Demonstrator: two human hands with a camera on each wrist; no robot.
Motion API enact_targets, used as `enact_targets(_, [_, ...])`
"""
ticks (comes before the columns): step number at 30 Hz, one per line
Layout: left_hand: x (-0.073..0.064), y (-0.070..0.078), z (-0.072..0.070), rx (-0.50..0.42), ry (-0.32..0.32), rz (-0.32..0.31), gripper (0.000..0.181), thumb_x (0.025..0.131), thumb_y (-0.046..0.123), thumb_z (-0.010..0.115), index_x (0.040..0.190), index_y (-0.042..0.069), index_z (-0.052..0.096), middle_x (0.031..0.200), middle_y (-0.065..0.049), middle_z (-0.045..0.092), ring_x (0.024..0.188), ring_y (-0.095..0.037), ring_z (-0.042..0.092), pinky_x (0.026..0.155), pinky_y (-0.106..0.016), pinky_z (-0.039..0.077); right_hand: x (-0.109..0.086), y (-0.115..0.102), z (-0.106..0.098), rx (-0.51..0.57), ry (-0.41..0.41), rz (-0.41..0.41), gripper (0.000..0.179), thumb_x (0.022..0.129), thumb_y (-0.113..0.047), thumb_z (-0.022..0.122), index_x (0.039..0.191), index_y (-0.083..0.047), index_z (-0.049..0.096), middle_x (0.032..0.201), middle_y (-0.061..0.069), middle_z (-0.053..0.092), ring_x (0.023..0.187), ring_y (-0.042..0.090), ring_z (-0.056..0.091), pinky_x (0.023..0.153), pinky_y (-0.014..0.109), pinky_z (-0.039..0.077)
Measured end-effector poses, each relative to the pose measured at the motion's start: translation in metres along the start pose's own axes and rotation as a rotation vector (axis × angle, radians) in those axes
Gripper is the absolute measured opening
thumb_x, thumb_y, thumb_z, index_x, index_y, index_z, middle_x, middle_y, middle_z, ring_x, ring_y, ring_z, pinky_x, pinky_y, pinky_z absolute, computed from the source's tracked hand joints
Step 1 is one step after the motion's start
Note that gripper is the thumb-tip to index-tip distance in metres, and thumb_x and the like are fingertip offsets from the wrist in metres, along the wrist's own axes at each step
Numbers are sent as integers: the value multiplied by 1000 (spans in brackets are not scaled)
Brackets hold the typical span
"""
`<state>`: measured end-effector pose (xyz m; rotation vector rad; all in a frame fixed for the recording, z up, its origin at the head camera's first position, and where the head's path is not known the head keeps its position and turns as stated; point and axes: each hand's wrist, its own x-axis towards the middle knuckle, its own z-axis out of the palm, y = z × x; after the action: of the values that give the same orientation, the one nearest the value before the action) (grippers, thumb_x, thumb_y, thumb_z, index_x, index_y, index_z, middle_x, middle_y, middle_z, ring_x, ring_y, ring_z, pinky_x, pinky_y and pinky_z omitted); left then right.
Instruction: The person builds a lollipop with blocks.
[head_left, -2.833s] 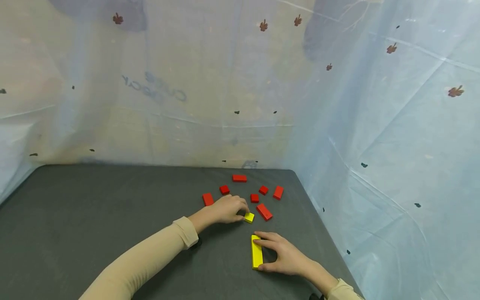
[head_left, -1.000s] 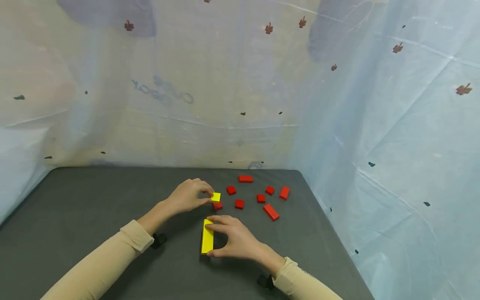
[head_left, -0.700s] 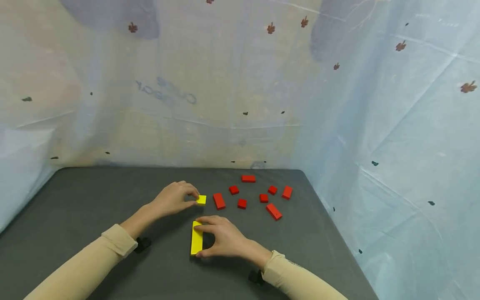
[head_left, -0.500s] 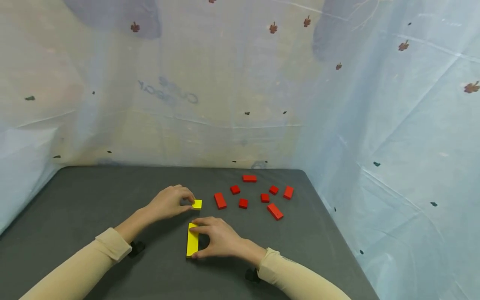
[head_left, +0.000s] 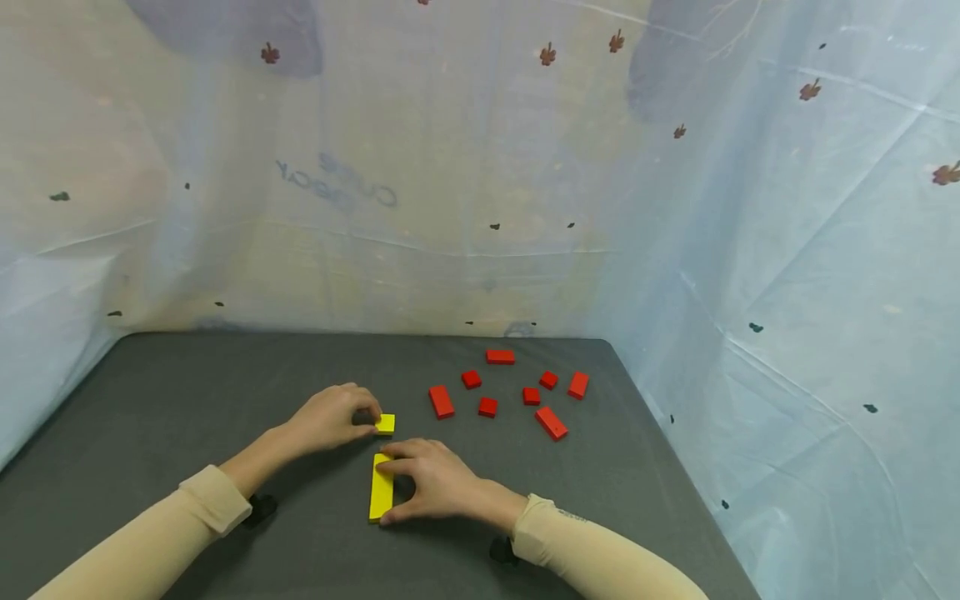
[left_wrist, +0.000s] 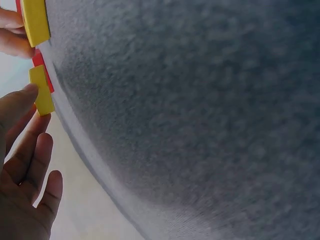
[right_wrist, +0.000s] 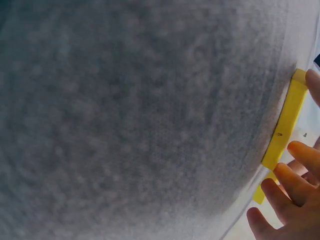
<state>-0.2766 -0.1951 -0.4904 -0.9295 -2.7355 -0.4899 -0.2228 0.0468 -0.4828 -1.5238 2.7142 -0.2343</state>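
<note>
My left hand (head_left: 330, 419) pinches a small yellow block (head_left: 386, 425) between thumb and fingertips, low over the dark table. Just nearer to me, a long yellow block (head_left: 382, 492) stands lengthwise, its far end close to the small one. My right hand (head_left: 438, 479) grips that long block from the right, thumb at its near end and fingers at its far end. In the left wrist view the small yellow block (left_wrist: 42, 92) sits between thumb and fingers. The right wrist view has the long yellow block (right_wrist: 286, 122) along the fingertips, the small one partly hidden behind them.
Several red blocks, short and long, lie scattered beyond the hands to the right, among them a long one (head_left: 441, 402) and a small one (head_left: 487, 407). Pale printed sheeting (head_left: 420, 183) hangs behind the dark table (head_left: 225, 383) and along its right side.
Both hands have carried their yellow blocks leftward, away from the red ones. Over the last half second the left hand has brought the small block nearer to me, toward the long block's far end.
</note>
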Motion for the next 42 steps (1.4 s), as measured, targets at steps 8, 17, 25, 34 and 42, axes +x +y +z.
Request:
enact_targets(8, [-5,2,4,-30,-34,5,17,77,31,80,91,31,71,93,17,64,81,-3,56,68,-25,50,-11,-3,-1,-60,72,-1,61,78,-68,63,124,-28,65,139,-8,53,126,11,49,103,36,43])
enact_targets(17, [-9,6,7,-48,-109,-1,21,81,30,77,102,30,73,103,13,65,86,-7,57,70,-27,50,-15,-6,0,-55,51,20,52,85,-62,60,126,-30,63,141,-8,51,129,11,47,106,35,41])
enact_targets(25, [-7,8,6,-115,-130,4,14,86,25,71,99,29,75,106,15,66,100,-16,61,85,-45,52,-16,-6,1,-34,69,28,50,84,-59,62,125,-30,64,140,-8,51,128,12,48,105,36,42])
enact_targets(34, [-9,16,3,-145,-156,-38,13,86,26,72,98,28,76,105,16,67,103,-18,61,96,-57,44,-15,-5,3,-29,75,32,50,84,-60,63,125,-31,64,141,-10,50,128,11,48,104,36,43])
enact_targets(42, [-11,17,4,-156,-154,-21,13,86,27,72,98,29,76,104,16,67,101,-17,61,93,-53,46,-16,-5,2,-24,68,32,50,84,-60,62,125,-30,64,141,-10,50,129,11,48,105,35,41])
